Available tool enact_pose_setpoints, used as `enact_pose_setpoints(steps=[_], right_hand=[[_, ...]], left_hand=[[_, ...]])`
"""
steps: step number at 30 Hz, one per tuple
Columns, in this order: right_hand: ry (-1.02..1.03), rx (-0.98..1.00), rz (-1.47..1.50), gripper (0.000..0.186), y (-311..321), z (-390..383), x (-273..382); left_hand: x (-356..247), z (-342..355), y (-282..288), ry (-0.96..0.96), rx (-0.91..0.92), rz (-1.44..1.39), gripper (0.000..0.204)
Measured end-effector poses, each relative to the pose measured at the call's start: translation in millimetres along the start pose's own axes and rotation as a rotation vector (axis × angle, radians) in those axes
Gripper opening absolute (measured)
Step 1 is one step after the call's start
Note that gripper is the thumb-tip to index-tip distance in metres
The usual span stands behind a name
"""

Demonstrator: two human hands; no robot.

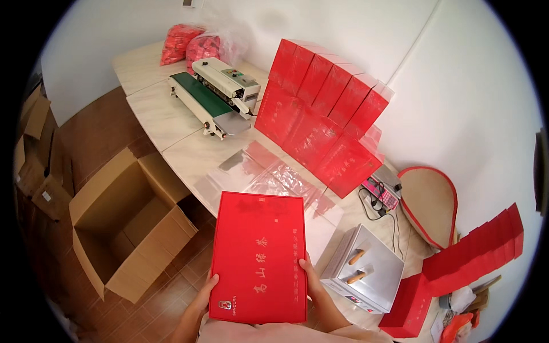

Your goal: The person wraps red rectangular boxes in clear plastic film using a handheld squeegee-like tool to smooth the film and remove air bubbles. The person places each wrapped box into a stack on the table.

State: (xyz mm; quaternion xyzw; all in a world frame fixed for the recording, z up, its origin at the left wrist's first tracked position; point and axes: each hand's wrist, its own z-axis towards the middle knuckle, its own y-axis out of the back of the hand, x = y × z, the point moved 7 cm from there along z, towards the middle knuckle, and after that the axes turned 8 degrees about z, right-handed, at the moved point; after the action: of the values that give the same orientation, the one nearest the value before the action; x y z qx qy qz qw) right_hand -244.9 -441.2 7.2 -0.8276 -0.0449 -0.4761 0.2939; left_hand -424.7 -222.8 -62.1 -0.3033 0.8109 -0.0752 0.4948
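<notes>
Red box [260, 246] partly hides the left hand [206, 292] and right hand [311, 280] gripping it.

Box [260, 257] between 2 hands [201, 296] [314, 283] — carton [151, 248] left, sealer [226, 86] ahead, stacked boxes [472, 251] right

The near red box [258, 257] looks like smooth matt card. Far beyond it, the stacked boxes [314, 134] wear glossy clear film [297, 137]. Loose plastic sheets [280, 180], shiny and creased, lie on the smooth, pale table [154, 111]. On the left, the carton [143, 251] is dull brown cardboard above smooth floor tiles [177, 294]. On the right, the metal case [378, 267] has a satin lid with wooden handles [356, 278]. The far machine [223, 75] has a matt green belt [194, 93].
</notes>
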Motion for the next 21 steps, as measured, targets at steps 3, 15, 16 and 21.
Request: enact_pose_setpoints(steps=[3, 15, 16, 21], right_hand=[[-0.018, 0.004, 0.036, 0.086, -1.5, 47.4, -1.7], [0.069, -0.172, 0.16, 0.079, 23.9, 207.6, 38.4], [0.087, -0.207, 0.166, 0.078, 30.2, 213.3, 42.2], [0.104, -0.473, 0.114, 0.077, 57.2, 206.3, 56.2]], left_hand=[[-17.7, 30.1, 9.2, 0.05, -0.033, -0.032, 0.076], [-106.3, 208.0, 10.6, 0.159, -0.006, -0.033, 0.072], [-101.6, 222.9, 8.9, 0.191, -0.004, -0.037, 0.071], [-75.0, 283.9, -9.9, 0.468, 0.122, -0.021, 0.069]])
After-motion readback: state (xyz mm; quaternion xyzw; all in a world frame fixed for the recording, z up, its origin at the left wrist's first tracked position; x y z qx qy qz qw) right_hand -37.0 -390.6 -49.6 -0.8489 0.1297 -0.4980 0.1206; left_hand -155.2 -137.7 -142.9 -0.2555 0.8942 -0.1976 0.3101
